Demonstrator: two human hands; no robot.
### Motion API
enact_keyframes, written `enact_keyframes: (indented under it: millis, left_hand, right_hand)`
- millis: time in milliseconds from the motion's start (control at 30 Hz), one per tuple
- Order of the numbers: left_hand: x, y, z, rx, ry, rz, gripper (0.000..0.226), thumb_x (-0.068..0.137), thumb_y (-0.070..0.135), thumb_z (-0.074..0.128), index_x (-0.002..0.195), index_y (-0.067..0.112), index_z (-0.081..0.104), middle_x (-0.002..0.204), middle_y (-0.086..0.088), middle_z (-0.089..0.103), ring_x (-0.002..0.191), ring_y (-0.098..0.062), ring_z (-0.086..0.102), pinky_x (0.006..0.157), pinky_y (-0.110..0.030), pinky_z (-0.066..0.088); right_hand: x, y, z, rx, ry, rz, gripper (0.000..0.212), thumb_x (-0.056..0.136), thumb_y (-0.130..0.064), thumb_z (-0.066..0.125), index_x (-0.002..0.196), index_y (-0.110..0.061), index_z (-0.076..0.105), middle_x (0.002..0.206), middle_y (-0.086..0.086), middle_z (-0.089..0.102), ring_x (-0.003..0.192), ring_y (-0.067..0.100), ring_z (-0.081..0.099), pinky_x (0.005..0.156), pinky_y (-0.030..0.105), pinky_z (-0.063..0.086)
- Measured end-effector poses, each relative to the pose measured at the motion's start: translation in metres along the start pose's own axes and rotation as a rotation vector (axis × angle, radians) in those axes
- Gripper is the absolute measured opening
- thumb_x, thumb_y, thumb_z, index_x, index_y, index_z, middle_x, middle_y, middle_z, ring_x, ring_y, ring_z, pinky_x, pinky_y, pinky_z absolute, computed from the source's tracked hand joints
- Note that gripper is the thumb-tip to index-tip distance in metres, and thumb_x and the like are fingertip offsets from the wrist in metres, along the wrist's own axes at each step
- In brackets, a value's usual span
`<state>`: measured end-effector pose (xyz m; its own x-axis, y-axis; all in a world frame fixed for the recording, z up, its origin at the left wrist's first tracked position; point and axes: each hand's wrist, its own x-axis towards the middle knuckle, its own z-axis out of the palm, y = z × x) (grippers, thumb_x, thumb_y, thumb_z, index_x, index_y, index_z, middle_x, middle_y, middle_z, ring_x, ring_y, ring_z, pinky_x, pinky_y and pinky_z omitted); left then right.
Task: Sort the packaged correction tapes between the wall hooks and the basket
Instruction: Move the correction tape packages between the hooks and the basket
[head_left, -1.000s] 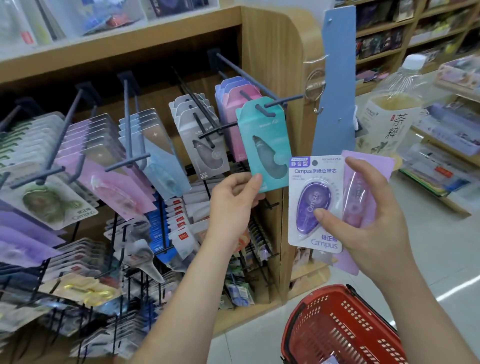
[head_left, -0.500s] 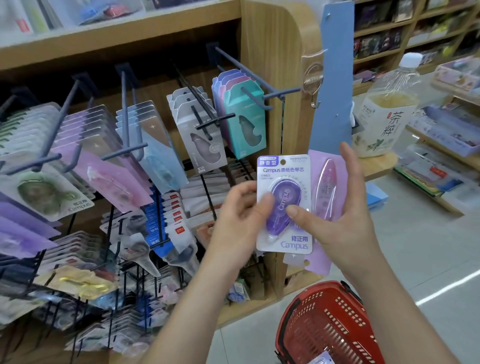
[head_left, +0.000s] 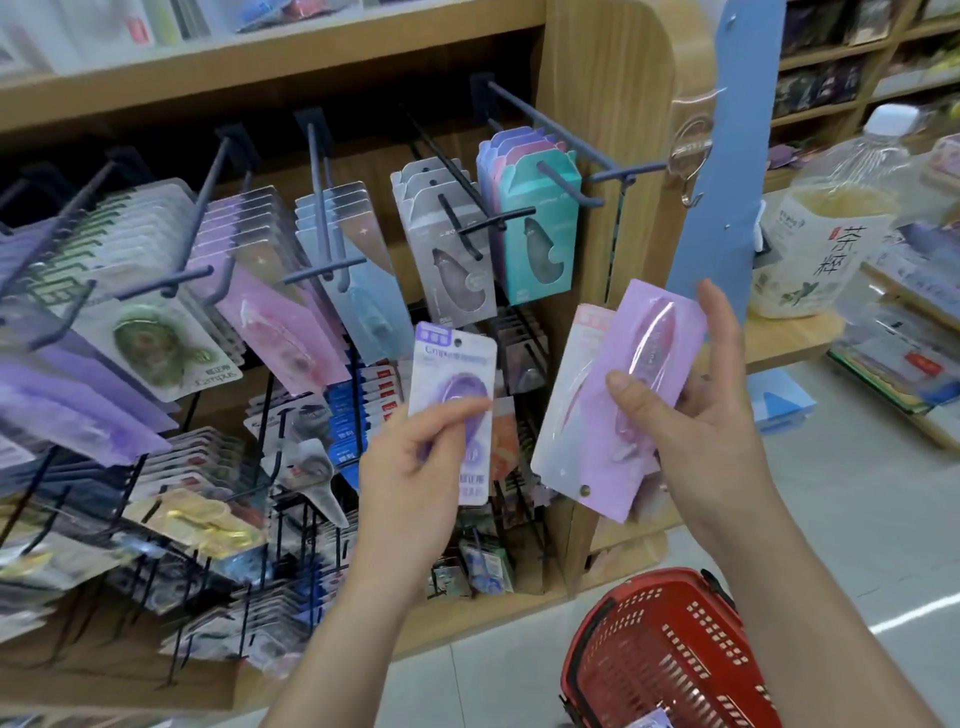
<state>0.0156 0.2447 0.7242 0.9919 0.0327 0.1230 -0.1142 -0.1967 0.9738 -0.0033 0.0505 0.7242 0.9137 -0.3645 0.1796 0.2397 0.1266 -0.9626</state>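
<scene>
left hand (head_left: 415, 470) grip clamped on white-and-purple carded correction tape (head_left: 453, 410), centre frame | right hand (head_left: 696, 415) grip clamped on lilac blister packs (head_left: 613, 400) (fanned) | red plastic basket (head_left: 670, 654) lower right

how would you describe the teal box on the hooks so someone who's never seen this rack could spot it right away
Start at the rounded wooden end panel on the right of the display, then look just left of it at the last hook in the top row. The teal box hangs at the front of that hook. It is the only teal pack up there, with a cut-out window, unlike the grey box beside it.
</scene>
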Motion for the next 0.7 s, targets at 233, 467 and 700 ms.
enact_keyframes:
  millis: [233,467,700]
  left_hand:
    - [-0.013,0.009,0.0,-0.111,-0.294,-0.179,0.029,0.096,0.028,0.057,0.092,0.008,0.078,0.09,0.0,0.077,0.078,-0.003,0.069,0.063,-0.01,0.049]
    - [-0.021,0.01,-0.008,-0.111,-0.183,-0.174,0.012,0.09,0.024,0.068,0.088,0.017,0.078,0.087,-0.002,0.077,0.082,-0.013,0.072,0.073,-0.022,0.055]
    - [-0.031,-0.011,-0.047,-0.052,-0.002,-0.136,0.057,0.084,0.032,0.075,0.122,0.065,0.049,0.129,0.007,0.065,0.12,-0.018,0.06,0.099,-0.04,0.051]
  right_hand:
    - [-0.002,0.007,0.021,0.154,-0.164,0.148,0.092,0.069,-0.009,0.083,0.143,-0.04,0.039,0.131,-0.009,0.064,0.109,0.015,0.067,0.08,0.03,0.056]
    - [-0.013,0.019,0.04,-0.081,-0.247,0.188,0.067,0.08,-0.016,0.066,0.13,-0.056,0.044,0.137,-0.011,0.053,0.109,0.008,0.061,0.08,0.03,0.057]
    - [0.006,0.015,0.045,0.161,-0.167,0.228,0.073,0.088,-0.02,0.071,0.144,-0.05,0.036,0.134,-0.006,0.063,0.116,0.013,0.063,0.1,0.042,0.05]
